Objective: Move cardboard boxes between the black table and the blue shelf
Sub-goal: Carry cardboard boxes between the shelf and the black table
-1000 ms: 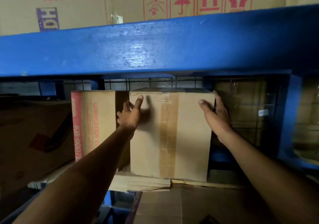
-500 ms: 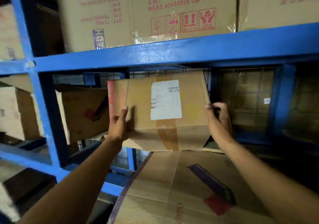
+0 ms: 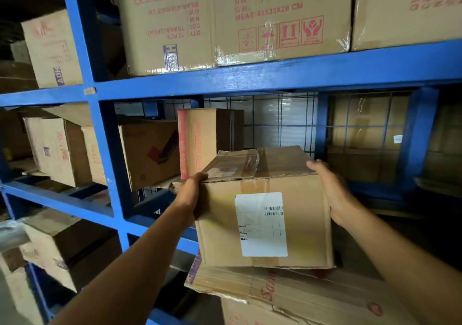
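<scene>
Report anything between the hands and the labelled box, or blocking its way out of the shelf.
Nothing visible. The left hand and right hand hold the labelled box by its sides; the red-striped box stands behind it. The table is unseen.

furniture: blue shelf (image 3: 250,77), several tiers | back: wire mesh panel (image 3: 280,124) | light: dim, bays in shadow

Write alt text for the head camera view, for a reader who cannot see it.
A person's left hand and right hand grip the sides of a taped cardboard box bearing a white label, in front of a blue shelf. On the shelf behind it stands a red-striped box, with larger printed boxes on the level above.
</scene>
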A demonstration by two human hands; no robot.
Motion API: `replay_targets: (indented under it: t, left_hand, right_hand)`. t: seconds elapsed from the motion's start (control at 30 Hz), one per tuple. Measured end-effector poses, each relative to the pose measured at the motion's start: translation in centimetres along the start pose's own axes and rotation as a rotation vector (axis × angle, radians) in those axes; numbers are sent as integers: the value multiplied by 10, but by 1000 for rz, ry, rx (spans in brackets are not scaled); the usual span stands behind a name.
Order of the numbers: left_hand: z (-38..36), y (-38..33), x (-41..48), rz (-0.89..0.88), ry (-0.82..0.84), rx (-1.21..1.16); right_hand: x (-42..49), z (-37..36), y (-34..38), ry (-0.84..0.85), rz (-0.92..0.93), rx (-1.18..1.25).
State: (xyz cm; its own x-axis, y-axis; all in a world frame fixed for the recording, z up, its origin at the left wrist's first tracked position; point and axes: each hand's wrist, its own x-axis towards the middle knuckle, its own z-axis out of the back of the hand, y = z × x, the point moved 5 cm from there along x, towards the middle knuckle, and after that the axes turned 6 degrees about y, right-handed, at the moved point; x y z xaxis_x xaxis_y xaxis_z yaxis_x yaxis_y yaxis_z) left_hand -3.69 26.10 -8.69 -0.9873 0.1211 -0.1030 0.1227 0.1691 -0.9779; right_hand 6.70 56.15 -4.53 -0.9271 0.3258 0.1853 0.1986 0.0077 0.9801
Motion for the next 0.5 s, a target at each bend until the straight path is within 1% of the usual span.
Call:
replay_targets:
  t: [0.07,0.23,0.37,0.5]
  left_hand:
    - [7,-4,-5,7,-9,21]
    - [46,-22,-40,-78,-86,38]
    - [82,-28,-86,-114,-226,32]
    - [112,-35,-143,-164,-355,40]
  right_hand:
    - [-3,-9,0,0,28,6]
    - [-14,-44,0,37,109,33]
    - [-27,-80,5,178,142,37]
    - [-43,-116,8,305,122,95]
